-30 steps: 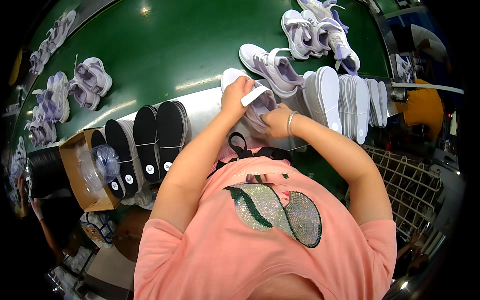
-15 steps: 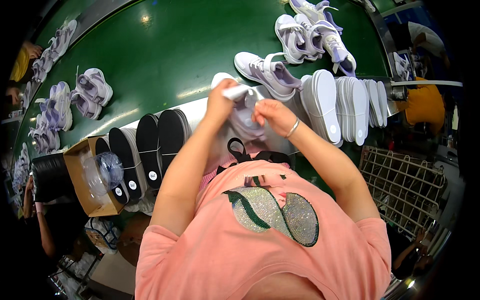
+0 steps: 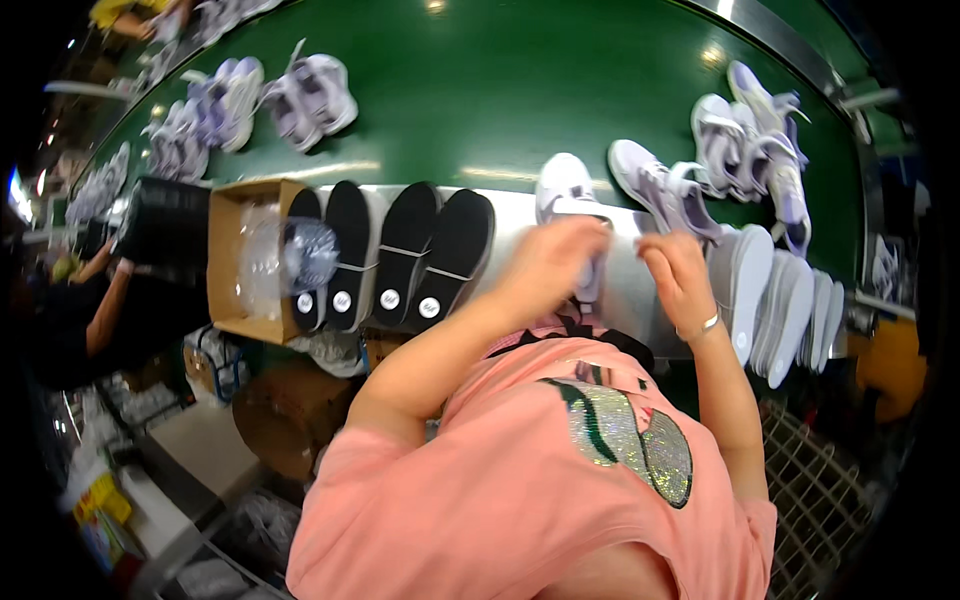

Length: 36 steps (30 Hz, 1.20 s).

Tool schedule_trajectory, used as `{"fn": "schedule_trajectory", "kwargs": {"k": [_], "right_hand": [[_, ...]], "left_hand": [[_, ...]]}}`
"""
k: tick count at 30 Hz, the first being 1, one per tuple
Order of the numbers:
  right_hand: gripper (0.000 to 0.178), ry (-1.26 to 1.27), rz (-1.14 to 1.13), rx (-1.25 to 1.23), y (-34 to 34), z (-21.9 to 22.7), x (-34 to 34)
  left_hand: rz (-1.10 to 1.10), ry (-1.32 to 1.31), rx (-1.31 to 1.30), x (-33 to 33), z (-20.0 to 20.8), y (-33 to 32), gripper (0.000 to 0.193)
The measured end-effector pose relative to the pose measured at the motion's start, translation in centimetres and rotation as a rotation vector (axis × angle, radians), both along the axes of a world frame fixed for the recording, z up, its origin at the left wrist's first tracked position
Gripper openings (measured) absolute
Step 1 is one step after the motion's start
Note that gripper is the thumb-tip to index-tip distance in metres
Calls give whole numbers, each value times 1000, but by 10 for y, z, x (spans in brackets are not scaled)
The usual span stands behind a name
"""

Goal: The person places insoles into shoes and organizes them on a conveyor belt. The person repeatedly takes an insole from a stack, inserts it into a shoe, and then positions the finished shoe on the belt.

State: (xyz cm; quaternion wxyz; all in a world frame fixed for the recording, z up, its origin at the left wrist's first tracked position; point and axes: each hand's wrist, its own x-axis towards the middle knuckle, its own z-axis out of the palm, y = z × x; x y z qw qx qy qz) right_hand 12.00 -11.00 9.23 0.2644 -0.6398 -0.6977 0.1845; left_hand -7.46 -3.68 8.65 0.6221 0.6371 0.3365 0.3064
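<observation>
A white and lilac sneaker rests on the metal ledge in front of me, toe pointing away. My left hand lies over its middle and hides much of the upper; its fingers are smeared by motion. To the right of that shoe, and apart from it, my right hand hovers with thumb and fingers pinched together. Anything between those fingertips is too small to make out. Just beyond the right hand is a second sneaker with its strap raised.
Bundled black insoles stand left of me beside an open cardboard box with clear plastic inside. Grey-white insoles are stacked on the right. More sneakers stand on the green table. A wire rack is low right.
My view has swung left, so the scene sits further right. My hands have moved apart; the right has left the shoe, where both were working at a whitish piece on its upper.
</observation>
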Motion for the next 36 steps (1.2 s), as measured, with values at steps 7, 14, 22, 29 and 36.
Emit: {"fn": "schedule_trajectory", "kwargs": {"k": [7,14,22,29,36], "right_hand": [[29,-942,-417,-301,-2,-47,69],[17,-774,-340,-422,-11,-38,31],[27,-323,-435,-112,-66,16,76],[26,-574,-1007,-236,-140,9,196],[19,-70,-1090,-67,-157,5,218]], "left_hand": [[1140,766,635,-188,21,45,24],[926,474,585,-123,24,48,37],[-294,475,816,120,-13,-22,71],[-516,60,1039,226,3,-54,39],[-706,18,1091,303,-22,-89,37]]}}
